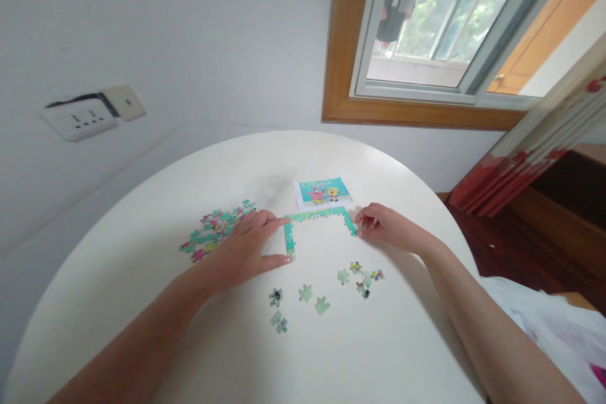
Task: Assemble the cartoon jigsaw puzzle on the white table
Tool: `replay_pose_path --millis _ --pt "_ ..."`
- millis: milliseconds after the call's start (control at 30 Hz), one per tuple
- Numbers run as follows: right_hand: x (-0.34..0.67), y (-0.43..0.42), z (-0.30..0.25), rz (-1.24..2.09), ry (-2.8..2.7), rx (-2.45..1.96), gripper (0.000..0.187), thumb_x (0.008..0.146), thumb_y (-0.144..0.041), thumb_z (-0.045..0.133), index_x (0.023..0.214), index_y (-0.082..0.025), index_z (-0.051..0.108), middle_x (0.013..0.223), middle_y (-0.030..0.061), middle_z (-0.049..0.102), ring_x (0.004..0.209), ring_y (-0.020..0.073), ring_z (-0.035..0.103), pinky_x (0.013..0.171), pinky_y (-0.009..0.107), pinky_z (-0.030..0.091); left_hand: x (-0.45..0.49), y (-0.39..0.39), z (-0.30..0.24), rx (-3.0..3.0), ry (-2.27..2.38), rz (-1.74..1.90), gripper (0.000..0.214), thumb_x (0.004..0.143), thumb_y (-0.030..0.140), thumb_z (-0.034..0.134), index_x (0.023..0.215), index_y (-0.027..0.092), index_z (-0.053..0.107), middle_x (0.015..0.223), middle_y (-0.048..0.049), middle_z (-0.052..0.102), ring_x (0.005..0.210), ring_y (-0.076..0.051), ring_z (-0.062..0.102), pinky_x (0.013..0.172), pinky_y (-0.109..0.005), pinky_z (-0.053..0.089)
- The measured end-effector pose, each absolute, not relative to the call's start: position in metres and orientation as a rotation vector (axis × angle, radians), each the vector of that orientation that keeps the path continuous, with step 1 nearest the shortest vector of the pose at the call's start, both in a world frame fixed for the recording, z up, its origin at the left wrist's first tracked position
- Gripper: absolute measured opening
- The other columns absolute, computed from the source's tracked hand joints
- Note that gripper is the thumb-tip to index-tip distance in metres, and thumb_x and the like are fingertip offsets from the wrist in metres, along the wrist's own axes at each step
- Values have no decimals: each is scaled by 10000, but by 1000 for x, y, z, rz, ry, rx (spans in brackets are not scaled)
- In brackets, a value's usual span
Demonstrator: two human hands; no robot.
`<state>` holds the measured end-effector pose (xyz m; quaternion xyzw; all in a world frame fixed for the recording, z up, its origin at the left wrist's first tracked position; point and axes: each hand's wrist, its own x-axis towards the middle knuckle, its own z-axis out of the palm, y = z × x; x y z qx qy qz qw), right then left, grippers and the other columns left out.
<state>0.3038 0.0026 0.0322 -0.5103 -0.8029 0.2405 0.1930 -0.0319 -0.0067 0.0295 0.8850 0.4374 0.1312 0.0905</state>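
Note:
A partly joined jigsaw border point(317, 214) lies on the white round table, with a top strip and two side strips. My left hand point(253, 237) rests at its left strip, index finger and thumb stretched apart, touching the edge. At the lower end of the right strip, my right hand point(381, 224) has its fingers curled, the tips against a teal jigsaw piece point(353, 232). Just behind the border lies a picture card point(324, 192) with a pink and a yellow cartoon figure. A pile of mixed jigsaw pieces point(208, 233) sits left of my left hand, partly covered by it.
Several loose pieces point(322, 305) lie nearer me on the table point(331, 360), with another small group point(364, 278) to the right. A wall with a socket point(88, 118) and a window point(426, 25) stand behind. White cloth point(544, 328) is at the right.

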Motion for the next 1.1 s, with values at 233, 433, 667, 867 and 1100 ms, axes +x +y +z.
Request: replay_pose_path --millis 233,433,667,867,1100 --pt "304 1 35 681 -2263 -1438 220 733 -201 603 943 -167 659 898 68 611 762 169 598 728 293 488 -31 -7 31 2637 1294 356 613 798 546 577 1299 207 481 1140 -82 511 1091 -268 463 991 -380 330" --pt "304 3 32 671 -2260 -1452 223 739 -169 573 946 -178 658 891 56 604 741 151 592 714 278 481 -31 -7 29 2655 1295 358 599 809 528 575 1303 206 470 1143 -84 508 1092 -263 464 994 -377 329" --pt "308 -5 49 678 -2207 -1437 175 763 -178 561 914 -184 651 911 54 629 785 154 603 733 276 479 -33 -3 26 2665 1285 354 605 815 536 566 1307 198 467 1147 -84 503 1087 -253 467 985 -364 341" --pt "312 -25 79 910 -2403 -1419 177 789 -227 570 899 -197 706 870 38 669 760 154 601 701 267 460 -34 -1 23 2675 1276 358 597 818 539 561 1306 208 470 1151 -80 505 1079 -248 469 981 -362 344" --pt "296 -38 78 1015 -2623 -1453 199 721 -276 678 899 -198 720 891 42 653 756 154 597 666 252 441 -32 -3 26 2673 1304 359 588 818 542 564 1291 201 482 1140 -79 510 1078 -244 476 978 -358 350"
